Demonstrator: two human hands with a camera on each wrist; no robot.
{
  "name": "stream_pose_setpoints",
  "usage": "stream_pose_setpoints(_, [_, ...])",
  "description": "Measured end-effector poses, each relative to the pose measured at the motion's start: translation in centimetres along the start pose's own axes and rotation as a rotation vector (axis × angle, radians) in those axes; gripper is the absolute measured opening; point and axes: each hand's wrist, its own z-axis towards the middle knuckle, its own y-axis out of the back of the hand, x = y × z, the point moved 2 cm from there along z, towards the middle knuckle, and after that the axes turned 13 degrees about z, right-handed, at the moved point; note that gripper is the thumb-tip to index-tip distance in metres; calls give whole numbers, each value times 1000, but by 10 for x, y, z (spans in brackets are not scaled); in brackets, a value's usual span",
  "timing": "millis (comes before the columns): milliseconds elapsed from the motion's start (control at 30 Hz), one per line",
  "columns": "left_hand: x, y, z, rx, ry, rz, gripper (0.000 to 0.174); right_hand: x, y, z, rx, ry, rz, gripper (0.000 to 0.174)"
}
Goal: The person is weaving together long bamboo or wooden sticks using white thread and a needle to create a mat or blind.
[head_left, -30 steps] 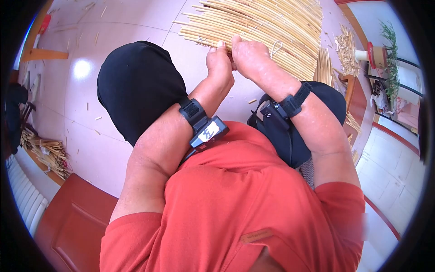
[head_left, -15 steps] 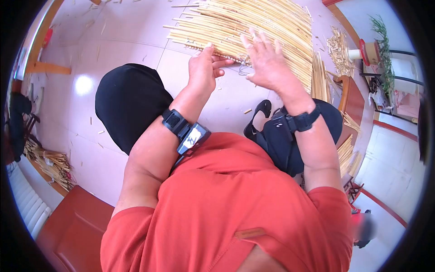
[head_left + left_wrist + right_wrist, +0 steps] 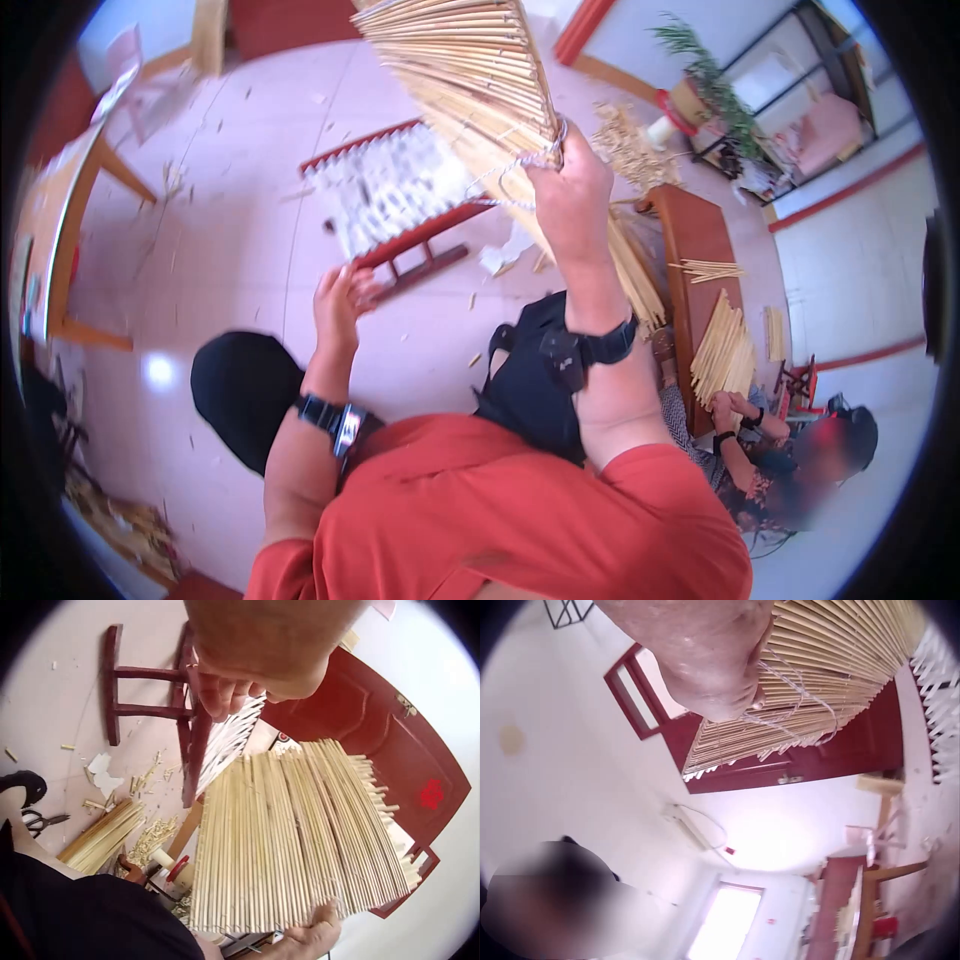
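Note:
In the head view my right hand (image 3: pixel 578 195) grips the lower edge of a mat of straw-coloured sticks (image 3: pixel 470 60), which is lifted off the floor. A loop of thin twine (image 3: pixel 490 188) hangs beside that hand. My left hand (image 3: pixel 342 305) is off the mat, its fingers loosely bent and holding nothing. It is close to the corner of a low red-framed stool with a white woven seat (image 3: pixel 385 185); whether it touches the frame I cannot tell. The left wrist view shows the mat (image 3: pixel 277 840) upright and spread, with my right hand (image 3: pixel 315 937) at its lower edge.
A wooden bench (image 3: pixel 700 240) carries loose sticks (image 3: pixel 725 350) on the right, where another person's hands hold some. Stick bundles and offcuts (image 3: pixel 635 145) lie near a potted plant (image 3: pixel 690 105). Scissors (image 3: pixel 45 820) are on the floor by my foot. A table (image 3: pixel 60 230) stands left.
The mat has risen from the floor, held by my right hand, uncovering the stool. My left hand has let go of the mat's edge and moved left. The head view has tilted.

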Motion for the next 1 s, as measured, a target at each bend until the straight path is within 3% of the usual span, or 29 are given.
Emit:
stream_pose_setpoints(67, [5, -6, 3, 4, 29, 3, 26, 4, 25, 4, -146, -85, 185, 34])
stream_pose_setpoints(200, [10, -10, 2, 15, 18, 6, 20, 11, 53, 6, -260, -128, 412, 35])
stream_pose_setpoints(367, [21, -7, 7, 5, 26, 4, 17, -5, 70, 2, -301, -189, 1002, 39])
stream_pose_setpoints(600, [23, -11, 5, 27, 19, -32, 19, -6, 66, -5, -271, -364, 1221, 40])
stream_pose_setpoints(700, [17, -14, 8, 117, -52, -110, 24, -10, 57, -7, -248, -425, 1202, 40])
stream_pose_setpoints(767, [10, -18, 5, 379, -187, -291, 43, -16, 50, -9, -236, -443, 1218, 40])
stream_pose_setpoints(800, [6, -22, -1, 372, -186, -289, 43, -19, 45, -10, -228, -454, 1228, 39])
stream_pose_setpoints(867, [-6, -40, -20, 606, -148, -436, 65, -21, 39, -11, -232, -490, 1260, 39])
stream_pose_setpoints(900, [-4, -40, -21, 598, -144, -433, 65, -24, 33, -12, -238, -524, 1287, 38])
stream_pose_setpoints(967, [1, -41, -30, 822, -100, -277, 80, -37, 20, -14, -257, -534, 1324, 38])
stream_pose_setpoints(1000, [1, -42, -35, 810, -88, -275, 80, -47, 12, -18, -278, -537, 1354, 38])
